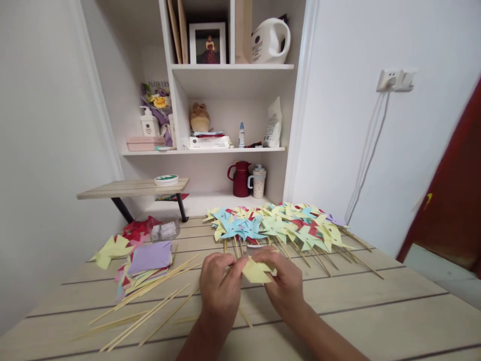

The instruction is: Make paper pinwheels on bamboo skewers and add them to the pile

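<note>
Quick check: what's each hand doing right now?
Left hand: closed, pinching the yellow folded paper.
Right hand: closed, gripping the same paper from the other side.

Sole legible word: "FLOWERS" on the white wrap [156, 75] behind the bouquet [160, 103]; print on the kettle [267, 41] and flat box [209, 142] is too small to read.
</note>
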Demonstrator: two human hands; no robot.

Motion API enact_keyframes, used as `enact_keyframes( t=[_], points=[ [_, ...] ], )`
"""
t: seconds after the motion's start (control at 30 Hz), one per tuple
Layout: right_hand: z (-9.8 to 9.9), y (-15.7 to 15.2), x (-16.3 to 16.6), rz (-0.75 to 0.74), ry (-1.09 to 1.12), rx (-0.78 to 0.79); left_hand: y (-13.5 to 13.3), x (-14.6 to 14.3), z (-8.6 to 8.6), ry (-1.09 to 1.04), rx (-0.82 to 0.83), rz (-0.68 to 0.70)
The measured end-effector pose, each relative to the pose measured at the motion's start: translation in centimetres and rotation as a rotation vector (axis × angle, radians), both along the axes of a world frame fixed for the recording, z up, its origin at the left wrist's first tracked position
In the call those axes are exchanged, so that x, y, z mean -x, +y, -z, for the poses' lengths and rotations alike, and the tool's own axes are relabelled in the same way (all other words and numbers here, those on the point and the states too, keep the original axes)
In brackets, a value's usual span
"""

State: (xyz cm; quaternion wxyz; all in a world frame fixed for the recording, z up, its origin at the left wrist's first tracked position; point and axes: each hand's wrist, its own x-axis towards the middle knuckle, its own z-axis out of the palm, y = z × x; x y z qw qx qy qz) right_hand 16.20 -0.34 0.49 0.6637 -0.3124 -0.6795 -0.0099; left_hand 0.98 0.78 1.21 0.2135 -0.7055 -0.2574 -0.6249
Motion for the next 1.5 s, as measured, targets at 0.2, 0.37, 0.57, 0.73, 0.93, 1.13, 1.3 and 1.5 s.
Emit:
enact_keyframes(
  t=[0.2, 0.37, 0.57, 0.73, 0.93, 1.13, 1.3, 1.5],
  points=[
    [0.2, 0.2, -0.2, 0.037, -0.013, -0.016, -0.1, 0.0, -0.3, 0.008, -0.020, -0.009],
    [-0.2, 0.0, -0.2, 0.070, -0.086, -0.024, -0.2, 0.0, -0.3, 0.020, -0.037, -0.003],
    [-0.6, -0.2, -0.5, 0.174, -0.192, -0.066, -0.1, 0.0, -0.5, 0.048, -0.057, 0.020],
    [-0.4, 0.3, -0.8, 0.164, -0.211, -0.048, 0.5, -0.1, -0.1, 0.028, 0.100, 0.086],
    [-0.1, 1.2, -0.5, 0.025, -0.033, 0.254, 1.9, -0.5, 0.6, -0.215, 0.500, 0.350],
    [0.0, 1.8, -0.4, -0.066, 0.145, 0.483, 1.7, -1.0, 0.4, -0.392, 0.718, 0.378],
    [-0.2, 1.8, -0.4, -0.126, 0.198, 0.531, 1.7, -1.2, 0.6, -0.435, 0.786, 0.385],
    [-0.5, 1.5, -0.2, -0.233, 0.228, 0.546, 1.6, -1.1, 0.4, -0.480, 0.805, 0.367]
  ],
)
